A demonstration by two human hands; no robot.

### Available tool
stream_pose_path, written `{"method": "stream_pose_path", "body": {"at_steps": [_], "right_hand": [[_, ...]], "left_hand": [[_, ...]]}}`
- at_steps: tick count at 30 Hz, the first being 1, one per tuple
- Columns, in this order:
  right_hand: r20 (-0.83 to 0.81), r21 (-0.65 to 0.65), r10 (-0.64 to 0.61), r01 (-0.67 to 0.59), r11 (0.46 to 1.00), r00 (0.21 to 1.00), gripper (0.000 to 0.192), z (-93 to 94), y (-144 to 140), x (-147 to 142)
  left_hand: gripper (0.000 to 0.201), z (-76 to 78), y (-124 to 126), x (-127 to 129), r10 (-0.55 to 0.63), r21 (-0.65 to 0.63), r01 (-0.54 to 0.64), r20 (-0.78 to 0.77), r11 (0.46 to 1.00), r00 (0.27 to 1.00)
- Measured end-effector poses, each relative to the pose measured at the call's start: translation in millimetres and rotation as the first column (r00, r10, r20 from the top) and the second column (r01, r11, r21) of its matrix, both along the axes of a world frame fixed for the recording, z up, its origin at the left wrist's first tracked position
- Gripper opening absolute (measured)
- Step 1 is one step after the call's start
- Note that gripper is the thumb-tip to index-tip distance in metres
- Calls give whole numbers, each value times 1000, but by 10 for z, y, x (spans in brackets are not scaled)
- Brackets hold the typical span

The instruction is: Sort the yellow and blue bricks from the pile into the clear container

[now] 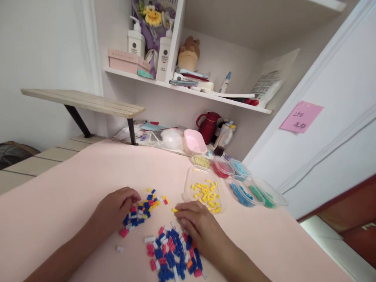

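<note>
My left hand (116,205) rests at the left edge of a mixed pile of small toy bricks (143,211), its fingers curved and apart, with no brick visible in them. This pile holds blue, yellow, pink and white pieces. At the fingertips of my right hand (195,219) is a small yellow brick (174,210), pinched just above or at the table. Below that hand lies a larger pile of bricks (170,252), mostly blue, pink and white with a few orange. Beyond it, a clear plastic tray (188,184) contains loose yellow bricks (207,194).
Along the table's right back edge stand clear tubs: pale yellow pieces (200,160), red pieces (223,168), light blue pieces (239,168), blue pieces (242,194) and green pieces (263,196). Behind them are a pink box (194,141) and a red jug (209,127). A shelf (188,90) overhangs the back.
</note>
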State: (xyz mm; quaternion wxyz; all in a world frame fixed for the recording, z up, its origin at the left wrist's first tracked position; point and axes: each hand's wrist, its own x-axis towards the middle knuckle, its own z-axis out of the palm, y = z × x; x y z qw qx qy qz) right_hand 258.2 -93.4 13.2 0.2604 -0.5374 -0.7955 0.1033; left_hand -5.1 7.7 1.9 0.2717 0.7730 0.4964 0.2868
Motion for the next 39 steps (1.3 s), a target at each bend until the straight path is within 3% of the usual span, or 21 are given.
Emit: {"method": "stream_pose_path", "body": {"at_steps": [4,8,10,12,16,20,23,31,36,39], "right_hand": [[0,165,-97,95,982,995,39,35,34,175],[67,325,-349,310,893,935,35,2,95,449],[67,358,-395,347,867,916,31,-37,107,494],[20,338,-329,304,891,944,32,-63,92,435],[-27,145,-54,57,988,998,43,-42,14,134],[71,-77,37,-31,997,997,58,-11,-24,-63],[162,-151,84,-60,987,983,62,-20,-6,-89],[231,-166,154,-117,979,961,57,-5,48,-156],[118,-103,181,-170,980,976,38,59,18,-152],[13,-46,120,-119,992,993,37,19,1,-130]], "left_hand": [[29,20,-14,-3,-2,-2,2,8,1000,1000],[29,7,-9,-1,-2,-23,2,9,1000,1000],[28,-3,-6,3,12,-32,-11,7,999,1000],[28,-12,-3,6,15,-37,-15,6,999,1000],[28,-30,2,0,2,-17,-2,4,1000,1000],[29,-23,1,0,6,-1,-6,2,1000,1000],[29,-10,-5,3,11,3,-11,1,1000,1000],[28,-39,7,-1,-2,9,2,5,1000,1000],[29,-32,5,-1,-4,10,4,-5,1000,1000],[29,-35,5,-9,-7,14,7,-9,1000,1000]]}}
